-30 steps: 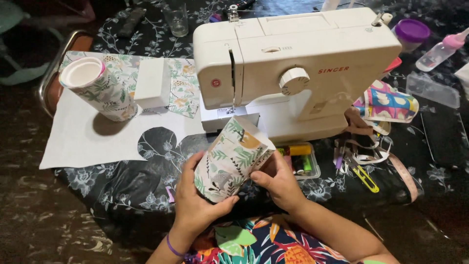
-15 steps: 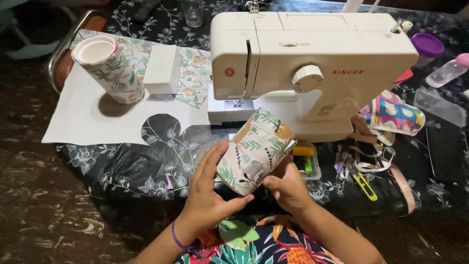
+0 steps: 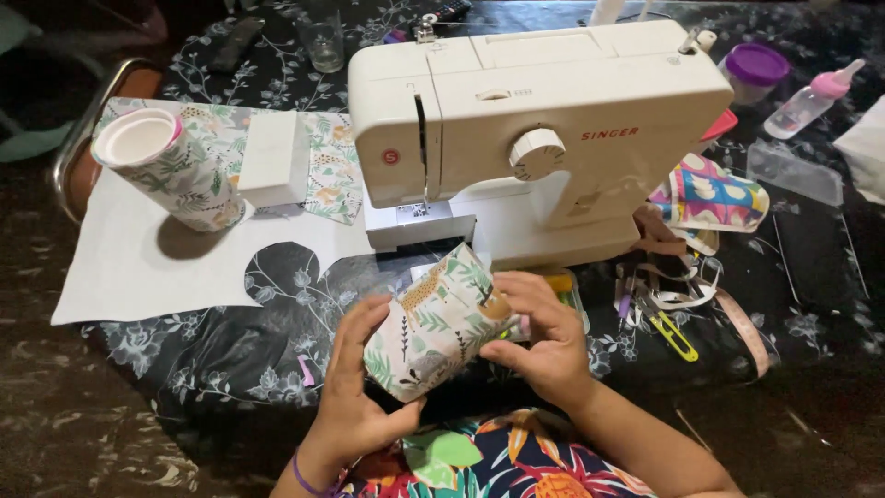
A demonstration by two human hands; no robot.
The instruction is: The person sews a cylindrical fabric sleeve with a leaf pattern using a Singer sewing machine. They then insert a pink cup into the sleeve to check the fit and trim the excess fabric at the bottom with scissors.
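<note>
Head view: both hands, left hand [image 3: 355, 392] and right hand [image 3: 544, 337], clamp a leafy-print fabric tube [image 3: 433, 323]; one finished-looking tube [image 3: 171, 171] stands nearby; the white sewing machine [image 3: 544, 120] sits unused.

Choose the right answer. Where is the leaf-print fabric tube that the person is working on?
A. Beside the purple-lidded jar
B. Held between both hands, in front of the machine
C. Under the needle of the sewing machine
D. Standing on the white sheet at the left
B: the left hand and right hand both grip the leaf-print fabric tube, in front of the sewing machine.
</note>
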